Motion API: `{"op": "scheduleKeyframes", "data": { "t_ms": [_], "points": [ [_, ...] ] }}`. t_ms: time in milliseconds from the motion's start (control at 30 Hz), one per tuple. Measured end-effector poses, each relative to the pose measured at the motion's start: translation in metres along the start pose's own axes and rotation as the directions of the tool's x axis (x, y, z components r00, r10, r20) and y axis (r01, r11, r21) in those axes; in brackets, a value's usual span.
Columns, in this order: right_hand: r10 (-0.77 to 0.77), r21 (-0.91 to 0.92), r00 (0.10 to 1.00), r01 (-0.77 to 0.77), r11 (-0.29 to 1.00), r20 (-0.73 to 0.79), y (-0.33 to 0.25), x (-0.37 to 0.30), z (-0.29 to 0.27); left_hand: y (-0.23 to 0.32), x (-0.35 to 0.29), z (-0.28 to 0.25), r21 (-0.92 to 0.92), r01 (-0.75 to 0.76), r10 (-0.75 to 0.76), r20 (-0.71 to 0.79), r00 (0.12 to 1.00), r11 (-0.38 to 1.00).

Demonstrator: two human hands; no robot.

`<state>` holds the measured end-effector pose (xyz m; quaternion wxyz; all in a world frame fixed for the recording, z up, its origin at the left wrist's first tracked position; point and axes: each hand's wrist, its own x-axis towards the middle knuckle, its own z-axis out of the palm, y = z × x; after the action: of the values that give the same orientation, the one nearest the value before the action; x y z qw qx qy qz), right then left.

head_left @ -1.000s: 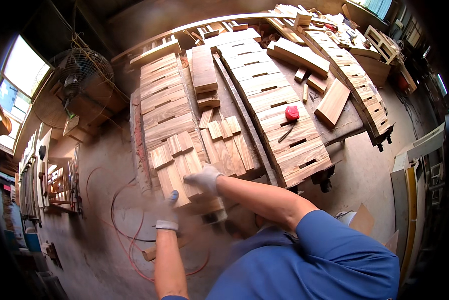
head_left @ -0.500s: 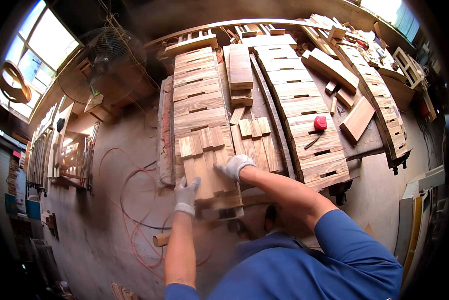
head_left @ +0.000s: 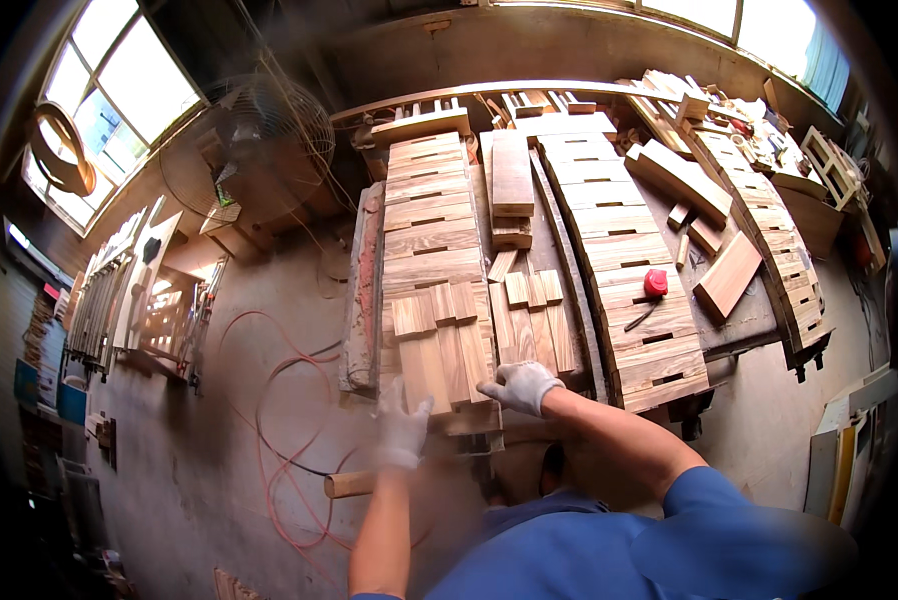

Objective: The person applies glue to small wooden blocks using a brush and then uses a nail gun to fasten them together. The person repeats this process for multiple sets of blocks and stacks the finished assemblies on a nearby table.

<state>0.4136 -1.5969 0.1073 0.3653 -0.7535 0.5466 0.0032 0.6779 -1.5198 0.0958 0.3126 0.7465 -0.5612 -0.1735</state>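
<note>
Tenoned wooden pieces (head_left: pixel 425 372) lie side by side on the near end of the left row of slotted boards (head_left: pixel 427 240). My left hand (head_left: pixel 403 432), in a pale work glove and blurred, is at their near left corner with its fingers apart and nothing held. My gloved right hand (head_left: pixel 525 388) hovers by their near right corner, fingers stretched toward them, holding nothing I can see; whether it touches them I cannot tell. Just beyond it, a second group of tenoned pieces (head_left: pixel 535 325) rests on the bench between the rows.
Thick wooden blocks (head_left: pixel 512 175) sit between the rows. A red tape measure (head_left: pixel 655 283) lies on the middle row (head_left: pixel 624 255); loose blocks (head_left: pixel 729 273) lie right of it. Hoses (head_left: pixel 261 400) coil on the floor near a wooden roller (head_left: pixel 349 485). A fan (head_left: pixel 259 140) stands back left.
Both hands have drawn back toward me from the tenoned pieces, the left one blurred by motion. The pieces keep their arrangement. The whole view has shifted, showing more of the back wall.
</note>
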Motion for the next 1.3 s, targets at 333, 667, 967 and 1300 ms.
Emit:
{"op": "scheduleKeyframes", "data": {
  "t_ms": [333,667,967,1300],
  "points": [
    [0.055,-0.030,0.945,-0.047,0.998,0.323,0.073,-0.115,0.069,-0.037,-0.105,-0.140,0.616,0.151,-0.004,-0.234,0.972,0.773],
    [0.007,-0.119,0.830,0.072,0.990,0.558,0.037,-0.108,0.124,-0.102,-0.103,-0.101,-0.144,0.362,-0.390,-0.373,0.842,0.921],
    [0.039,-0.176,0.825,0.074,0.982,0.564,0.031,-0.103,0.158,-0.102,-0.101,-0.098,-0.286,0.299,-0.392,-0.364,0.845,0.910],
    [0.021,-0.152,0.866,0.064,0.986,0.500,0.022,-0.117,0.173,-0.093,-0.100,-0.098,-0.308,0.334,-0.433,-0.355,0.828,0.891]
  ]
}}
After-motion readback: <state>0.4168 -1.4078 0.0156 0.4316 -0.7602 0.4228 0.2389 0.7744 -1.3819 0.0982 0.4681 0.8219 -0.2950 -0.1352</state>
